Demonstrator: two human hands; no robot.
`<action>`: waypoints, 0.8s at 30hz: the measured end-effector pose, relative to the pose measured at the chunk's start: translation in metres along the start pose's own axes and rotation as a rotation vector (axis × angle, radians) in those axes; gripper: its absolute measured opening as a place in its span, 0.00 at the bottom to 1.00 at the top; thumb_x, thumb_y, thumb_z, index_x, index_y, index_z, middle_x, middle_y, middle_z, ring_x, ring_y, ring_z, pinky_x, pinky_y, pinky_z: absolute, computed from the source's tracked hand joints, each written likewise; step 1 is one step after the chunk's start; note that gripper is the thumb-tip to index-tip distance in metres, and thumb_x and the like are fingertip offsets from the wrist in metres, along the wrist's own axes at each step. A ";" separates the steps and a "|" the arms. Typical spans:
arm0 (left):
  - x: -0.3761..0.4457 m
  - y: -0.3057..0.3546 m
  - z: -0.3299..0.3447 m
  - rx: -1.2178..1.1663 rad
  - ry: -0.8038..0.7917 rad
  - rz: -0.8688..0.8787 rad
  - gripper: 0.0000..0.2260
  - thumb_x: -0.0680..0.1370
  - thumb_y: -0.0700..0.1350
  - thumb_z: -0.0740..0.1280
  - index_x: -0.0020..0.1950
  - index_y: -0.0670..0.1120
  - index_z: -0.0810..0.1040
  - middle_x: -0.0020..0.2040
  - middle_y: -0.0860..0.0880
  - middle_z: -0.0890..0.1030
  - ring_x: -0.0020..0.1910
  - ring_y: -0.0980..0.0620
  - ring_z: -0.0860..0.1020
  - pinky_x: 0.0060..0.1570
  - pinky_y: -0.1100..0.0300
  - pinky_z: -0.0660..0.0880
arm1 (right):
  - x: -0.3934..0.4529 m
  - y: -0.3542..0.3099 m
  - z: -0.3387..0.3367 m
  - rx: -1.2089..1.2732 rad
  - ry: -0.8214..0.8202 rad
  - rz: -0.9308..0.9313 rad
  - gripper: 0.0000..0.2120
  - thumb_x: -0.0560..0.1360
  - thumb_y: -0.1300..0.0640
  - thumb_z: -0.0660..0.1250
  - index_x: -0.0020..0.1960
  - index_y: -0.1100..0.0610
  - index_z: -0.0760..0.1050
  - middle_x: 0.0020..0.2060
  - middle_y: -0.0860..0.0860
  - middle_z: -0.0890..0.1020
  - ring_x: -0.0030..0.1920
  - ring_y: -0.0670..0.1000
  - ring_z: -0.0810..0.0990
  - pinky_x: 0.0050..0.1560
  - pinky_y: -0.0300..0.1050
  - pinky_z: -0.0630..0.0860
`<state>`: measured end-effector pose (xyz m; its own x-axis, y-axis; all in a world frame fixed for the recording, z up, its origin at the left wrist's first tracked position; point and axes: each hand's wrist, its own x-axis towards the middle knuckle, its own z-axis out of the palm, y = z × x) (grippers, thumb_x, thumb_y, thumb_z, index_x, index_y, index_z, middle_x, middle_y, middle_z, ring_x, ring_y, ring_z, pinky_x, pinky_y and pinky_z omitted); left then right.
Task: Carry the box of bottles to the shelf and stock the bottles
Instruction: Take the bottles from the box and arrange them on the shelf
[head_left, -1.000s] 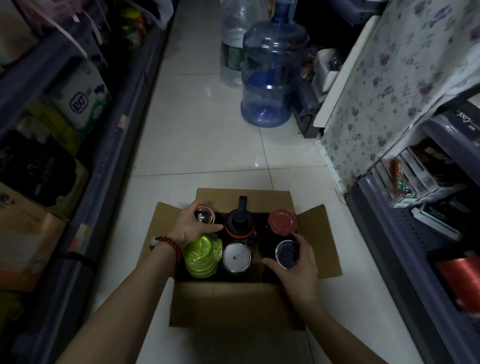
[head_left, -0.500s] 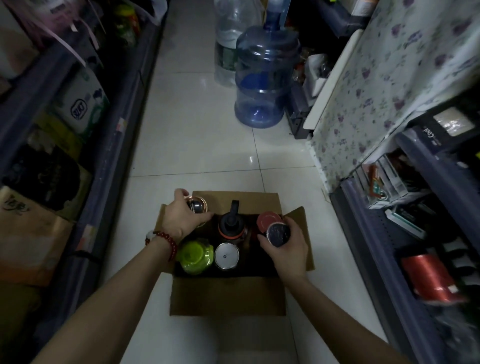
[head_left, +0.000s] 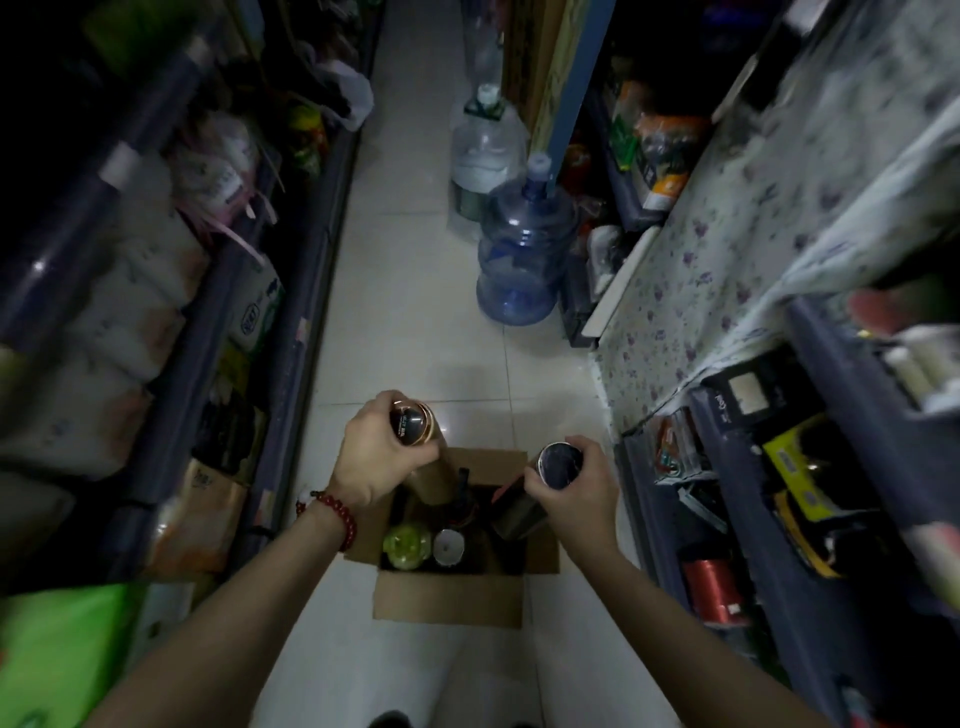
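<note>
The cardboard box (head_left: 448, 597) sits open on the pale floor tiles (head_left: 410, 332) at lower centre of the frame, a green-lidded bottle (head_left: 407, 544) and a white-capped bottle (head_left: 449, 546) standing inside. My left hand (head_left: 378, 457) is wrapped round a tan bottle (head_left: 423, 457) — my right hand (head_left: 574, 491) round a dark steel bottle (head_left: 535, 493) — both bottles held above the box. A big blue water jug (head_left: 522, 254) stands on the floor in the upper middle.

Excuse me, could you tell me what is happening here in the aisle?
A person stands in a narrow shop aisle over an open cardboard box on the tiled floor. The left hand grips a tall gold-bodied bottle with a dark cap, and the right hand grips a dark steel flask with a round lid, both held above the box. A green bottle, a silver-capped one and others remain inside.
</note>
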<state>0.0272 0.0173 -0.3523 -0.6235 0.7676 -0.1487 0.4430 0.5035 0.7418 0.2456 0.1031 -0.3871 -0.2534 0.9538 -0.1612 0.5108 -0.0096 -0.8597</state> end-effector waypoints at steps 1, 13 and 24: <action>-0.005 0.022 -0.013 -0.005 -0.012 0.023 0.25 0.62 0.46 0.78 0.55 0.49 0.74 0.51 0.49 0.79 0.50 0.51 0.78 0.49 0.61 0.74 | -0.002 -0.021 -0.016 0.008 -0.006 -0.010 0.26 0.65 0.58 0.78 0.60 0.54 0.71 0.53 0.50 0.76 0.52 0.49 0.76 0.44 0.24 0.69; -0.051 0.277 -0.114 -0.363 -0.041 0.175 0.30 0.61 0.44 0.80 0.58 0.56 0.70 0.50 0.57 0.80 0.51 0.62 0.79 0.56 0.62 0.75 | -0.014 -0.239 -0.216 0.077 0.105 -0.214 0.32 0.62 0.57 0.79 0.63 0.50 0.70 0.56 0.47 0.77 0.55 0.45 0.77 0.54 0.31 0.70; -0.057 0.424 -0.125 -0.626 -0.219 0.373 0.25 0.65 0.40 0.78 0.59 0.50 0.75 0.52 0.54 0.81 0.49 0.66 0.79 0.49 0.63 0.77 | -0.035 -0.347 -0.327 0.281 0.372 -0.345 0.33 0.63 0.60 0.80 0.62 0.51 0.68 0.50 0.45 0.80 0.51 0.39 0.79 0.50 0.27 0.72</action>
<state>0.1699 0.1375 0.0520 -0.3330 0.9368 0.1068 0.1102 -0.0738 0.9912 0.3461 0.1709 0.0750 -0.0348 0.9569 0.2883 0.1990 0.2894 -0.9363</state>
